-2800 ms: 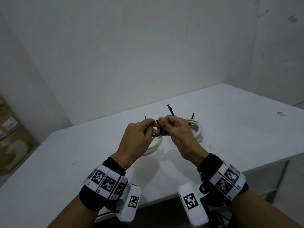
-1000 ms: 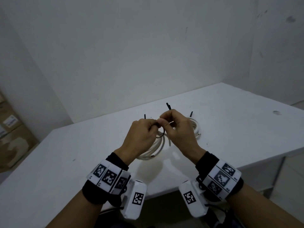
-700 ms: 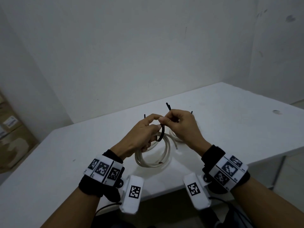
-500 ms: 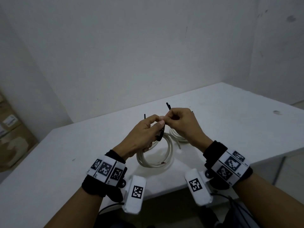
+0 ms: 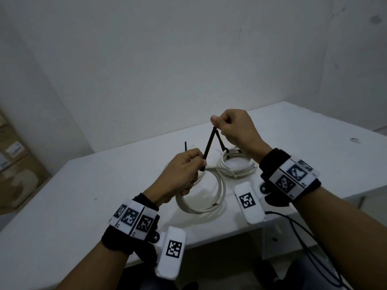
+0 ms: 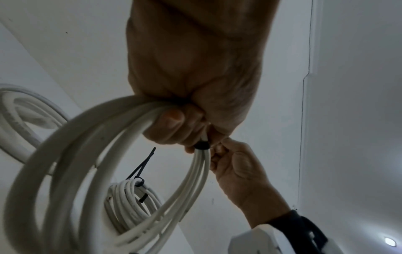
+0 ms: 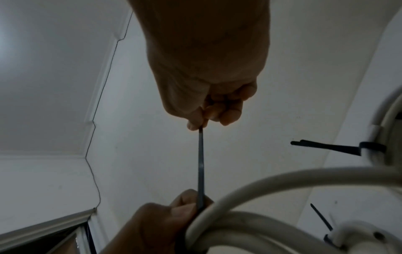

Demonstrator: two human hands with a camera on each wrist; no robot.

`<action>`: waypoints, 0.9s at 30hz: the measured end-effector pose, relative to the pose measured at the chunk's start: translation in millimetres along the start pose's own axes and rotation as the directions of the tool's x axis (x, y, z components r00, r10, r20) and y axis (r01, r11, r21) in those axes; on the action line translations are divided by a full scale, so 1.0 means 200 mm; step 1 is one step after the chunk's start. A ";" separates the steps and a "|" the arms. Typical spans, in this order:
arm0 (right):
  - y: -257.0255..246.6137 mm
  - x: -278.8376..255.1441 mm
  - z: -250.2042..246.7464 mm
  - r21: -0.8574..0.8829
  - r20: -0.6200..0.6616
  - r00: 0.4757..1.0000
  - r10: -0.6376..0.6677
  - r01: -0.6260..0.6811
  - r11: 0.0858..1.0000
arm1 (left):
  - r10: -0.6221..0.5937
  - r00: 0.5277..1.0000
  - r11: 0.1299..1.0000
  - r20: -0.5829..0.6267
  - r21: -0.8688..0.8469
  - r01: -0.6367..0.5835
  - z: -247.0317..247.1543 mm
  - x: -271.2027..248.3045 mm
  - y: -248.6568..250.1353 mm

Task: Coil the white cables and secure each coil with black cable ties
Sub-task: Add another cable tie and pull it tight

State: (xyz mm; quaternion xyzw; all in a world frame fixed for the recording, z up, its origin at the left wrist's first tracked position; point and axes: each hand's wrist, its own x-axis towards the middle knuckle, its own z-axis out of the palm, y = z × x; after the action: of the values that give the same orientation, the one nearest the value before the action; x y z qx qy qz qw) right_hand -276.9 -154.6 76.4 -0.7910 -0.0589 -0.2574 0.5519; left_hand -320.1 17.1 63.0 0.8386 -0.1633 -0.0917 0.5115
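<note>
The white cable coil (image 5: 201,191) hangs over the bench's (image 5: 62,206) near edge, gripped by the left hand (image 5: 182,174), while the right hand (image 5: 234,128) pinches the black cable tie's (image 5: 208,148) tail taut above. Only the left wrist view shows the tie's loop (image 6: 201,145) cinched round the strands. A tied coil (image 5: 234,164) lies behind.

- The left hand (image 5: 184,174) and right hand (image 5: 236,130) are going bare, forearms uncovered.
- Each wrist is wearing a black band (image 5: 117,241) wrapped in white panels carrying black square markers (image 5: 130,216).
- White camera housings (image 5: 170,252) are hanging at 6 o'clock of each wrist, each bearing one marker.
- A thin black wire (image 5: 301,231) is trailing from the right housing.
</note>
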 end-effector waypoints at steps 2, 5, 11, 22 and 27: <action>0.01 0.00 0.01 0.019 -0.036 0.999 0.011 -0.010 1.000 | 0.001 1.000 1.000 -0.029 -0.030 -0.002 -0.02 0.00 -0.01; 0.04 0.01 -0.05 0.066 -0.124 0.992 0.016 -0.008 0.998 | -0.062 0.992 0.993 -0.110 -0.105 0.051 -0.06 0.00 -0.04; 0.13 -0.22 -0.03 -0.085 0.128 0.971 -0.202 0.213 0.973 | -0.097 0.967 0.981 -0.236 -0.189 0.052 -0.16 0.01 -0.06; 0.15 -0.30 0.07 -0.032 0.310 0.949 -0.050 0.063 0.998 | -0.137 0.929 0.966 -0.344 -0.255 0.049 -0.12 0.03 -0.05; 0.15 -0.34 0.14 -0.039 0.267 0.961 -0.072 0.086 0.996 | -0.161 0.913 0.938 -0.376 -0.345 0.024 -0.09 0.05 -0.03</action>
State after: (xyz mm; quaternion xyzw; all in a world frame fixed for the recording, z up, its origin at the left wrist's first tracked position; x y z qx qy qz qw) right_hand -315.0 -128.5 12.3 -0.8289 -0.1572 -0.1725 0.5083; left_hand -304.3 31.5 65.4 0.7480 0.0024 0.0302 0.6630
